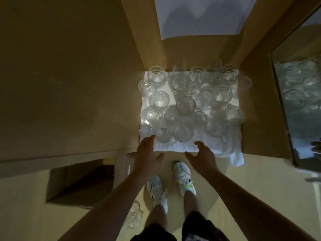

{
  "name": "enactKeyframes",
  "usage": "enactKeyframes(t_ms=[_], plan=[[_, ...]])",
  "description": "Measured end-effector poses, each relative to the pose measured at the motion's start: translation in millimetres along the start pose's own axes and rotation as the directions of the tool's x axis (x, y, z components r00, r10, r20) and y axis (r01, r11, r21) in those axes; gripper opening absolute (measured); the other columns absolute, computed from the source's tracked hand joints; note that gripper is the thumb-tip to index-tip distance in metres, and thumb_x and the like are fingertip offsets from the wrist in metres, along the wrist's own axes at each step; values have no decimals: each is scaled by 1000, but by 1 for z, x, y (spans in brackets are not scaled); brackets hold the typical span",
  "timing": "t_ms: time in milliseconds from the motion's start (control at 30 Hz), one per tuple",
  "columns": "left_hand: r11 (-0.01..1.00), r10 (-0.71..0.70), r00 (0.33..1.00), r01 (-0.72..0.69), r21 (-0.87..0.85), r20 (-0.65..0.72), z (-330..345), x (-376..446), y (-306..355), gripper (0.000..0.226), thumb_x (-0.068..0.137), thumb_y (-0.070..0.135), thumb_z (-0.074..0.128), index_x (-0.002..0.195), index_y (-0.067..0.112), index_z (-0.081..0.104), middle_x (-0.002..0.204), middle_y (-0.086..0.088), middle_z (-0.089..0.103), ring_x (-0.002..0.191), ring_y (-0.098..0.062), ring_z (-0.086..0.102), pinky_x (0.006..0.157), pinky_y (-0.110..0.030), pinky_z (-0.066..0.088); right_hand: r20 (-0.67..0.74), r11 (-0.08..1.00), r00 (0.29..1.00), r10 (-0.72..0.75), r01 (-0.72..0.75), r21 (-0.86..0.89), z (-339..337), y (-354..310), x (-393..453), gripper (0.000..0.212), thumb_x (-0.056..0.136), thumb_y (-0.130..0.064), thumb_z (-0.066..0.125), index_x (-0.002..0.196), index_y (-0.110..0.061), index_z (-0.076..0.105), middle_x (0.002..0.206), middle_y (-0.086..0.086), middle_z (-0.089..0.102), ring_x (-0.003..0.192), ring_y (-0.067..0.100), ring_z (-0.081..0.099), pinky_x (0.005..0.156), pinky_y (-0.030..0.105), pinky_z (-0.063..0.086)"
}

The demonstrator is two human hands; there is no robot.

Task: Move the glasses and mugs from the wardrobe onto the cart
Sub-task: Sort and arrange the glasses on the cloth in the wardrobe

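No legible text, label, brand or number on anything here.

Left hand (148, 153): we hold it out forward, fingers spread and relaxed, gripping nothing.
Right hand (202, 154): likewise extended, fingers loosely curved, thumb apart, empty.
Arms: both bare, reaching ahead.

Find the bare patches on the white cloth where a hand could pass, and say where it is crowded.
Free: the cloth's front strip, between the nearest glasses and both open hands, left hand, right hand; also a small gap left of centre. Crowded: the back rows and right side, glasses nearly touching.
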State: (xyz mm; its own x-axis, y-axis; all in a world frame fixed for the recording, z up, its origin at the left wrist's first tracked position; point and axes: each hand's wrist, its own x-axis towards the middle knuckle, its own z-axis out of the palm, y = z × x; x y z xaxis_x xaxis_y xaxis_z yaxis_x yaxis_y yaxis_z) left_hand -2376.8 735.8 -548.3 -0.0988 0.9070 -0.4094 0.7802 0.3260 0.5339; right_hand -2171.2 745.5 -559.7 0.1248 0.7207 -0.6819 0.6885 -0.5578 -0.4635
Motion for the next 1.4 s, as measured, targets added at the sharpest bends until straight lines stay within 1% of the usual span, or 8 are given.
enactKeyframes(t_ms=[233,400,633,800,900,1000,1133,1400], plan=[[998,-34,997,37,42,-64,57,38,-20,85,75,18,87,148,9,46,143,-11,53,129,-28,53,98,-34,45,-33,990,995,98,-94,109,44,22,77,86,84,-32,80,153,-8,34,149,16,48,137,32,47,111,40,38],[990,31,992,-14,140,-121,57,42,-10,88,76,20,85,151,12,42,154,-11,43,132,-29,52,91,-40,53,-99,988,995,29,-14,156,45,24,91,97,74,-26,89,152,-8,35,146,13,49,133,30,49,111,43,39],[948,13,1000,-13,318,1,65,67,-12,96,79,21,84,158,19,29,160,-4,32,124,-27,55,82,-38,55,-171,976,985,-32,67,205,63,25,115,94,61,-15,93,142,-13,43,129,4,61,120,29,57,93,30,42],[941,-8,999,-6,339,41,72,77,-15,95,83,24,81,159,21,24,160,-2,32,124,-26,58,81,-39,55,-224,973,973,-55,103,207,76,28,120,112,57,-24,97,149,-10,34,143,9,53,131,32,51,105,44,45],[946,-14,999,-1,325,42,73,80,-14,89,84,29,81,156,20,31,157,-3,37,120,-27,61,81,-42,56,-262,966,961,-86,144,213,83,28,120,121,58,-27,98,154,-13,26,151,10,46,138,31,46,108,39,39],[942,-23,999,6,334,44,72,84,-14,85,83,31,81,154,18,35,155,-3,40,115,-28,64,80,-42,56,-291,957,950,-113,182,224,85,28,122,121,57,-26,98,154,-15,27,151,8,46,137,29,46,105,35,38],[944,-15,999,1,330,39,71,84,-12,82,83,31,81,152,18,39,151,-2,44,110,-29,66,77,-43,57,-325,949,934,-148,226,217,82,31,125,113,56,-23,98,149,-13,35,143,7,53,130,28,52,102,40,47],[947,20,1000,-24,321,14,68,77,-10,79,80,30,83,148,17,46,146,-2,51,109,-28,66,75,-39,55,-345,946,902,-258,309,99,74,37,128,95,60,-19,94,141,-3,47,128,12,62,117,32,60,90,29,44]])
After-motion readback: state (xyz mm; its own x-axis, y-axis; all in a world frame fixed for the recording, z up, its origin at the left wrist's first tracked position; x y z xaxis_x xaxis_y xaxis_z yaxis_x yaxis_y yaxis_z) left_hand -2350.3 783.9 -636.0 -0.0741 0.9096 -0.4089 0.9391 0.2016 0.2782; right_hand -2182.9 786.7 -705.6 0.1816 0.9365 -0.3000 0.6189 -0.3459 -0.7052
